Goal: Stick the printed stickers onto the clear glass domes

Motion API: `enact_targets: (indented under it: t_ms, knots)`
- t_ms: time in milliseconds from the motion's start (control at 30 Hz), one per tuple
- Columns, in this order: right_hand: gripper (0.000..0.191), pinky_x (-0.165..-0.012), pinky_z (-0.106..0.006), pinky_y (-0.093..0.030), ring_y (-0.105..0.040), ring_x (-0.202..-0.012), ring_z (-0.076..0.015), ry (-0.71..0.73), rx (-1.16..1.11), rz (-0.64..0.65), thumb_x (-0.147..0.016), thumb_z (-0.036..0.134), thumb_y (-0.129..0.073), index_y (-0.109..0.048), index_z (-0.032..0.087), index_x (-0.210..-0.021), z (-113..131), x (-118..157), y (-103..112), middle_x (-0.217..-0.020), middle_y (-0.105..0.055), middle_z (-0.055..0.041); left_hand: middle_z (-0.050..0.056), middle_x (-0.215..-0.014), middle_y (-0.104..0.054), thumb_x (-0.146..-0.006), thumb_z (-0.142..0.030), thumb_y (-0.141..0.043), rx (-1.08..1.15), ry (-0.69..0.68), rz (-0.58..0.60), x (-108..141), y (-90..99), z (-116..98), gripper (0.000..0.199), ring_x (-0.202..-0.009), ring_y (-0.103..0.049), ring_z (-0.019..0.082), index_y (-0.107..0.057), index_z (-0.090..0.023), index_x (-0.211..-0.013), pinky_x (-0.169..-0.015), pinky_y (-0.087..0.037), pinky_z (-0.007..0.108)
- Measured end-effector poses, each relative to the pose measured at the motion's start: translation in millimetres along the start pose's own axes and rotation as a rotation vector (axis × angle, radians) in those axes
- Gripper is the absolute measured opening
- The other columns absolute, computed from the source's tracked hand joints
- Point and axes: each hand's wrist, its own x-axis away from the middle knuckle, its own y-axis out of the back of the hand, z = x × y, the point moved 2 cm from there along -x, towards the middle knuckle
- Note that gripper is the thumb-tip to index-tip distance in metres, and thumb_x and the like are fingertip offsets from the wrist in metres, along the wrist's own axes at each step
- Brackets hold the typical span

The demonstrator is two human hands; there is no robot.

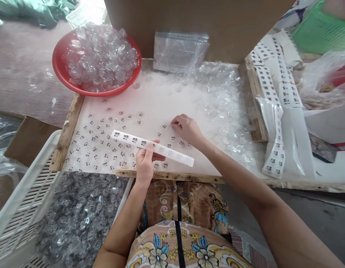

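Observation:
My left hand (pixel 145 160) is closed around a white strip of stickers (pixel 175 153), with the thumb on top. Small dark panda-like prints show on the strip's left part, while its right part looks bare. Further right, my right hand (pixel 187 128) reaches down to the white board (pixel 161 96), thumb and fingertips pinched together. A small greyish spot shows at the fingertips; what they hold is too small to make out. Clear discs with panda stickers (pixel 109 139) are spread over the board's left side. Plain clear discs (pixel 225 108) lie heaped on the right.
A red basin (pixel 58 70) heaped with clear discs stands at the back left. Below it, a white crate (pixel 24 208) holds many stickered pieces. Wooden strips (pixel 250 89) edge the board. Sticker sheets (pixel 275 119) and a phone-like slab (pixel 323 147) lie at right; a plastic bag (pixel 179 52) lies behind.

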Motion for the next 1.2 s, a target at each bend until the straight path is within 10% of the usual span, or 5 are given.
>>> enact_targets:
  t_ms: [367,600,733,1033,1200]
  knots:
    - [0.084,-0.114,-0.057,-0.025,-0.022,-0.144,-0.0352,0.304,0.107,0.185,-0.087,0.063,-0.051,-0.023,0.017,-0.152,-9.6,55.7,-1.3,-0.156,-0.022,-0.0206,0.003,-0.066,-0.069,-0.079,-0.050,-0.064,0.006,-0.027,-0.026,1.1,-0.1,-2.2,0.040,-0.051,-0.064,0.014,-0.072,-0.014,-0.093,-0.048,-0.056,0.024]
    - [0.056,-0.120,-0.044,-0.020,-0.022,-0.145,-0.0257,0.505,0.030,0.364,-0.090,0.033,-0.058,-0.042,0.019,-0.142,64.2,22.4,-91.4,-0.155,-0.031,-0.0106,0.006,-0.082,-0.073,-0.075,-0.046,-0.069,0.061,-0.153,-0.173,3.5,2.0,-7.8,0.032,-0.050,-0.060,0.010,-0.073,-0.015,-0.083,-0.045,-0.051,0.020]
    - [0.049,-0.120,-0.038,-0.020,-0.021,-0.145,-0.0187,0.731,-0.220,0.429,-0.088,0.031,-0.062,-0.050,0.020,-0.135,86.9,17.1,-93.9,-0.151,-0.040,-0.0078,0.003,-0.077,-0.072,-0.079,-0.045,-0.065,0.064,-0.277,-0.259,5.1,7.7,-8.8,0.028,-0.051,-0.059,0.009,-0.074,-0.018,-0.081,-0.045,-0.048,0.018]
    - [0.035,-0.107,-0.042,-0.042,-0.051,-0.126,-0.0187,0.089,-0.682,0.057,-0.096,0.026,-0.036,-0.051,0.022,-0.128,29.2,17.2,-31.3,-0.133,-0.057,-0.0101,0.006,-0.085,-0.072,-0.079,-0.046,-0.065,0.054,-0.145,-0.145,1.2,4.3,-5.4,0.032,-0.046,-0.054,0.008,-0.073,-0.016,-0.083,-0.040,-0.049,0.021]
    - [0.030,-0.096,-0.036,-0.050,-0.057,-0.117,-0.0175,0.260,-0.605,0.255,-0.093,0.027,-0.049,-0.054,0.021,-0.122,51.8,24.9,-55.9,-0.130,-0.057,-0.0102,0.006,-0.083,-0.072,-0.079,-0.044,-0.066,0.082,-0.159,-0.142,1.6,4.0,-6.8,0.030,-0.048,-0.057,0.009,-0.074,-0.015,-0.082,-0.041,-0.049,0.020]
